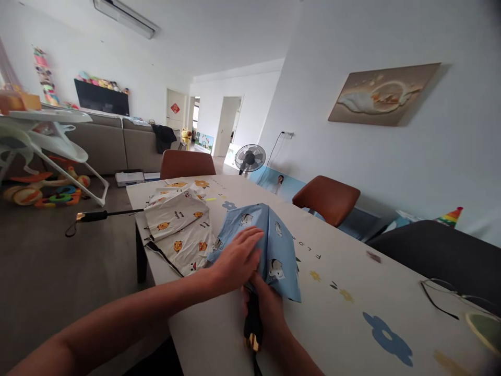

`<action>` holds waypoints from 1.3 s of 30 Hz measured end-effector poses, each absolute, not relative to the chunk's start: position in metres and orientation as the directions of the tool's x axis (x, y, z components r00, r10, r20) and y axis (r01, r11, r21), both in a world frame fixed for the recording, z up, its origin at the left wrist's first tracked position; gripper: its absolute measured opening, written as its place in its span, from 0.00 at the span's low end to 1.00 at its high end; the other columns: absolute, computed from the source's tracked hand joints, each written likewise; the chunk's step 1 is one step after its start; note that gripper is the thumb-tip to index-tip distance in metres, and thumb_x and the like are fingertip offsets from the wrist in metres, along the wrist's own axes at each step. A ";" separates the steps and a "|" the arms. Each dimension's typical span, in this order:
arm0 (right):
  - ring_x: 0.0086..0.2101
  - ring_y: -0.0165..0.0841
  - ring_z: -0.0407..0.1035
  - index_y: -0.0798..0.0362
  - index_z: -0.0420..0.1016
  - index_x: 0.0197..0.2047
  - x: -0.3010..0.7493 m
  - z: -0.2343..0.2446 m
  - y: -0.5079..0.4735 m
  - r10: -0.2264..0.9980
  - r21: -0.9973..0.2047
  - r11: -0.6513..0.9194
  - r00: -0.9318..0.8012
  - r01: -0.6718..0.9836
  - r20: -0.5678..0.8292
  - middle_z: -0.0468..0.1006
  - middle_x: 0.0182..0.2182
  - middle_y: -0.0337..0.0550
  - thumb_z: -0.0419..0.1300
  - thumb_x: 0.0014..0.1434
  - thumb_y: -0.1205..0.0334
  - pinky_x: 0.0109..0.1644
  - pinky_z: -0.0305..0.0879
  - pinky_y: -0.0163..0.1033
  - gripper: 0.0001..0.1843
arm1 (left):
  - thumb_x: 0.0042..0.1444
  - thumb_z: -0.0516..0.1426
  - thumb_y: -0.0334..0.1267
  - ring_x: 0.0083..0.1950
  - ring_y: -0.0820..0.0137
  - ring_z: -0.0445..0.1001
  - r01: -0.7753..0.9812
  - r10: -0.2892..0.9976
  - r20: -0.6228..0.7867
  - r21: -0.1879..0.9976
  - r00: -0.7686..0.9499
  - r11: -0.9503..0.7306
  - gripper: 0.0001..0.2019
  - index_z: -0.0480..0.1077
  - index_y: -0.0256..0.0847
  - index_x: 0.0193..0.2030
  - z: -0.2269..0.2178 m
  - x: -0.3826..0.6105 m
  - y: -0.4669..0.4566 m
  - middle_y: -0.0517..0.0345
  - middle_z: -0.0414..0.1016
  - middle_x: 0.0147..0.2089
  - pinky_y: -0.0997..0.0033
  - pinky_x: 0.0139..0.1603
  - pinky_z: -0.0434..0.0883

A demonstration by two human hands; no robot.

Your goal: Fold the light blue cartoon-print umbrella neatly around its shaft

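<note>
Here's the left hand (pixel 239 259), its grip open, fingers laid over the folds of the blue umbrella (pixel 284 253)! The right hand (pixel 271 310) has its grip wrapped around it, right by the black handle (pixel 253 319), over the white surface (pixel 213 329). Just left lies the cream umbrella (pixel 183 219), handle jutting past the edge!

We see white cartoon figures on the blue umbrella (pixel 287 243). Our cream umbrella (pixel 187 225) carries orange-yellow cartoon heads.

Blue umb. (pixel 281 245) smooth matt cloth; handle (pixel 252 316) plastic w/ glossy metallic trim (pixel 254 342).
</note>
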State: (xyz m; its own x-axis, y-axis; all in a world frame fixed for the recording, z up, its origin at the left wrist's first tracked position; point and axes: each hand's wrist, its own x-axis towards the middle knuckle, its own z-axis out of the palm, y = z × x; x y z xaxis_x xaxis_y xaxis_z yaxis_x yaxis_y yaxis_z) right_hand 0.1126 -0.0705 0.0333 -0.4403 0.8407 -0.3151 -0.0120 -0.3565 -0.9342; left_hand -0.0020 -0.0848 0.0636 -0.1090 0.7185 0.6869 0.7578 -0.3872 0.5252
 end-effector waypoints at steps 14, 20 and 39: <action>0.09 0.25 0.56 0.54 0.58 0.13 0.114 0.036 -0.075 0.807 -0.931 -0.344 -0.468 0.121 -0.360 0.60 0.08 0.35 0.54 0.50 0.50 0.14 0.52 0.31 0.22 | 0.58 0.45 0.41 0.67 0.64 0.41 0.574 0.797 0.399 0.815 -0.452 -0.082 0.27 0.51 0.28 0.62 0.088 -0.037 0.022 0.41 0.45 0.66 0.63 0.65 0.43; 0.10 0.26 0.58 0.54 0.60 0.13 0.112 0.037 -0.073 0.821 -0.926 -0.356 -0.433 0.122 -0.373 0.62 0.09 0.36 0.55 0.50 0.50 0.15 0.54 0.32 0.21 | 0.53 0.50 0.38 0.68 0.65 0.36 0.731 0.745 0.623 0.620 -0.236 -0.287 0.29 0.49 0.33 0.62 0.061 0.000 -0.040 0.46 0.41 0.67 0.61 0.66 0.39; 0.09 0.24 0.54 0.54 0.59 0.10 0.118 0.035 -0.075 0.662 -0.906 -0.345 -0.620 0.247 -0.421 0.58 0.05 0.37 0.48 0.54 0.48 0.14 0.50 0.29 0.27 | 0.40 0.62 0.45 0.35 0.63 0.74 -0.290 0.889 -0.057 0.953 -0.454 -0.087 0.22 0.67 0.35 0.41 0.067 -0.027 -0.026 0.49 0.74 0.36 0.68 0.34 0.71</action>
State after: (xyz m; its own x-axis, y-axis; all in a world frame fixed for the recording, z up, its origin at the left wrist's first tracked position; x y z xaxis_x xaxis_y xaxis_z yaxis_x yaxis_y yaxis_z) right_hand 0.1183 -0.0750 0.0352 -0.6197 0.6624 -0.4209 0.2466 -0.3447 -0.9057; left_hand -0.0272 -0.0263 0.0670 -0.4537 0.8893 -0.0567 -0.2904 -0.0875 0.9529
